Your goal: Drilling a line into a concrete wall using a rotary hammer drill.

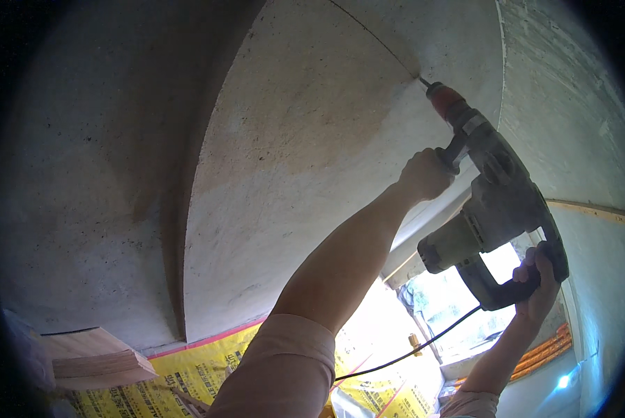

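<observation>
A large grey rotary hammer drill [504, 195] with a red collar is raised overhead, tilted up and to the left. Its bit [424, 81] meets the concrete surface [312, 139] at the end of a dark line [375, 36]. My left hand [427, 175] is wrapped round the side handle just below the chuck. Lower right, my right hand [537, 279] grips the rear handle; whether a finger presses the trigger is hidden. A black cord [424, 343] runs from the drill down to the left.
Stacked boards [96, 359] stand at the lower left beside yellow printed sheeting [187, 369]. Behind the drill is a bright window opening [459, 306]. Orange pipes [542, 355] run along the lower right, near a wall [584, 292]. A wooden strip [591, 209] crosses at right.
</observation>
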The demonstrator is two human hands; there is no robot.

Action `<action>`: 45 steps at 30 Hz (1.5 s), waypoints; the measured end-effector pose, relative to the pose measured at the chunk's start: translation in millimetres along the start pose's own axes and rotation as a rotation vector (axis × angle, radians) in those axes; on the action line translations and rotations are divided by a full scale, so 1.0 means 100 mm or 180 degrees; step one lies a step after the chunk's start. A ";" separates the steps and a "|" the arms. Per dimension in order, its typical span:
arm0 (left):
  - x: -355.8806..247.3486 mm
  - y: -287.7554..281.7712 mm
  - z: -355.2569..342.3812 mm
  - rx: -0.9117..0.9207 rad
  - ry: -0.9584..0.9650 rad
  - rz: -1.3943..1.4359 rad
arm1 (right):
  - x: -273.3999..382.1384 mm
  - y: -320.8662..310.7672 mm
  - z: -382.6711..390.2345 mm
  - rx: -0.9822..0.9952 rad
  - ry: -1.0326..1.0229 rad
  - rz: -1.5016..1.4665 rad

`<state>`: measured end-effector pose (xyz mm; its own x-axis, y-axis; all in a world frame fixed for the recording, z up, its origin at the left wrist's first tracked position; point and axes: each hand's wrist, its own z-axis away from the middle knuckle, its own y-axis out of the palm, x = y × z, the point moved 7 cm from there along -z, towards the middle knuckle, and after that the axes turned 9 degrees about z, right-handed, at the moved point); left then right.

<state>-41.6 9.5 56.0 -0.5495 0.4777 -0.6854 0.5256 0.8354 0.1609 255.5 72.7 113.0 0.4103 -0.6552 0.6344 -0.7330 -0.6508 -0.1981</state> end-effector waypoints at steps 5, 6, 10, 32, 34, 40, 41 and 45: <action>0.01 -0.02 -0.03 0.0012 -0.0002 -0.0040 | 0.05 0.05 -0.01 -0.0001 -0.0079 0.0039; 0.02 -0.03 -0.03 0.0057 -0.0119 0.0046 | 0.04 0.06 -0.02 0.0044 -0.0051 -0.0003; 0.02 -0.05 -0.04 -0.0027 -0.0183 0.0075 | 0.07 0.11 0.00 0.0091 -0.0092 0.0035; -0.06 -0.08 -0.03 0.0312 -0.0389 -0.0438 | 0.13 0.18 0.03 -0.0230 0.0078 -0.0185; -0.08 -0.08 -0.02 0.0339 -0.0374 -0.0459 | 0.12 0.14 0.04 -0.0288 0.0069 -0.0153; -0.06 -0.11 -0.02 0.0052 -0.0258 -0.0586 | 0.03 0.11 -0.03 -0.0055 0.0264 -0.0275; -0.02 -0.10 -0.02 0.0194 -0.0361 -0.0795 | 0.02 0.12 -0.02 -0.0051 0.0256 -0.0290; -0.04 -0.13 0.02 0.0100 -0.0530 -0.0823 | 0.01 0.11 -0.01 -0.0102 0.0356 -0.0374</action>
<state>-44.8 -4.2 55.5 -0.5551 0.1971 -0.8081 0.4034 0.9134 -0.0543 247.1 65.1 112.1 0.4325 -0.5273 0.7313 -0.7012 -0.7067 -0.0949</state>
